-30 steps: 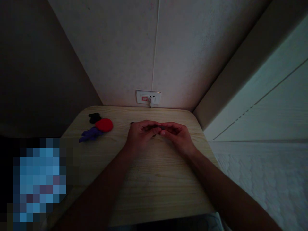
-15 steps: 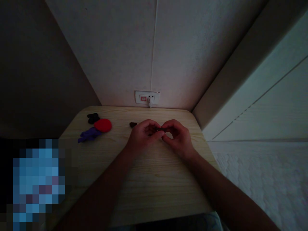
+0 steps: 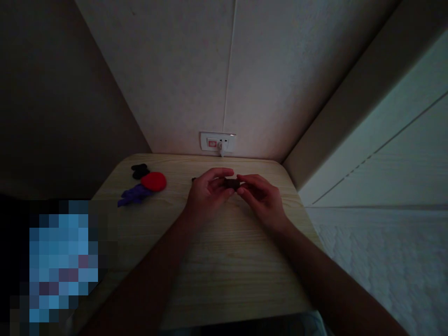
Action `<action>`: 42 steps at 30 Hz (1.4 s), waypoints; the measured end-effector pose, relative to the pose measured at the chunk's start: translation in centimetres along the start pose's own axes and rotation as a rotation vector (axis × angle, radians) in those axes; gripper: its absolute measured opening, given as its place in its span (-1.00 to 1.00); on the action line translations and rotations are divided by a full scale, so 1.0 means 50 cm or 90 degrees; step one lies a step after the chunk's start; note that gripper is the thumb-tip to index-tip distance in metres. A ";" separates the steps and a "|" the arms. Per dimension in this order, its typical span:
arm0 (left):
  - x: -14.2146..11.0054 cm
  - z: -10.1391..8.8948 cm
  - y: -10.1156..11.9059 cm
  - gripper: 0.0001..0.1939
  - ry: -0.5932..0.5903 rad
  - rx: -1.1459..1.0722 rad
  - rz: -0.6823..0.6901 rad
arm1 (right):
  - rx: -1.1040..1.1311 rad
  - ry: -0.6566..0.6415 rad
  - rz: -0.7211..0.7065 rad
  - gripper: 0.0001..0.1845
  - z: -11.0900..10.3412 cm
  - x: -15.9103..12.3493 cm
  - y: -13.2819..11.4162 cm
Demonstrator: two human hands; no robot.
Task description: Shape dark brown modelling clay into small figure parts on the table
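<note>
My left hand (image 3: 206,193) pinches a small dark brown lump (image 3: 232,184), which looks like modelling clay, between thumb and fingers. From the other side, my right hand (image 3: 262,196) grips the lump's right end with thumb and fingertips. Both hands are just above the wooden tabletop (image 3: 224,261). Behind my left hand a bit of another dark piece (image 3: 193,179) peeks out, mostly hidden. Off to the left lie a red flattened round piece (image 3: 154,181), a crumpled purple piece (image 3: 135,194) and a black lump (image 3: 140,171), close together.
A wall socket (image 3: 217,142) with a white plug in it sits just above the table's back edge. On the right are a pale panel (image 3: 385,154) and a quilted white surface (image 3: 378,261). A blurred-out blue patch (image 3: 63,261) covers the lower left.
The brown lump has turned and shows more between my hands. My fingers have opened slightly around it. The view has shifted a little, so the table things appear farther right.
</note>
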State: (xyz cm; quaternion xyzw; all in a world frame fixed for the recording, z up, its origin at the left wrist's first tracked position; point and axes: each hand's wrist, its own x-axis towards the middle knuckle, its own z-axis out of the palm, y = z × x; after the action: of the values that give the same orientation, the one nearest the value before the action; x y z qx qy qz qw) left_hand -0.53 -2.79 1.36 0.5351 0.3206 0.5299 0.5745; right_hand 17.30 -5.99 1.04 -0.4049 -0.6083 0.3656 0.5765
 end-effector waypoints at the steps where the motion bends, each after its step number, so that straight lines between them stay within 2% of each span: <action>1: 0.001 0.000 -0.001 -0.48 0.010 -0.010 -0.007 | 0.001 0.000 0.002 -0.73 0.001 0.001 0.001; 4: 0.002 -0.001 -0.004 -0.43 0.050 -0.012 -0.036 | 0.055 0.007 0.055 -0.68 0.003 0.002 0.004; 8: 0.002 0.001 -0.006 -0.61 0.017 0.037 -0.034 | 0.148 0.028 0.133 -0.58 0.006 0.002 0.004; 16: -0.004 0.003 0.005 -0.77 -0.006 0.113 0.028 | 0.111 0.014 0.101 -0.61 0.003 -0.001 -0.004; 22: -0.004 0.000 0.003 -0.81 -0.018 0.147 0.026 | 0.087 0.008 0.121 -0.69 0.005 -0.004 0.001; 28: -0.002 0.004 0.003 -0.76 -0.061 0.075 -0.021 | 0.147 0.007 0.161 -0.66 0.008 0.004 -0.009; 34: -0.002 0.009 -0.007 -0.69 -0.123 -0.102 -0.083 | 0.284 -0.028 0.279 -0.66 0.010 0.013 -0.012; 37: -0.005 0.009 -0.005 -0.68 -0.140 -0.106 -0.086 | 0.231 -0.048 0.243 -0.64 0.006 0.010 -0.010; 42: -0.012 0.015 0.002 -0.68 -0.114 0.064 -0.019 | 0.028 -0.030 0.131 -0.62 0.003 -0.002 -0.013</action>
State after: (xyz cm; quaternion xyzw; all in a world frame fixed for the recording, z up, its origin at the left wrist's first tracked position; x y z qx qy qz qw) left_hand 0.03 -3.60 1.51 0.6034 0.3024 0.4546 0.5812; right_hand 17.08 -6.36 1.60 -0.4436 -0.5686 0.4461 0.5299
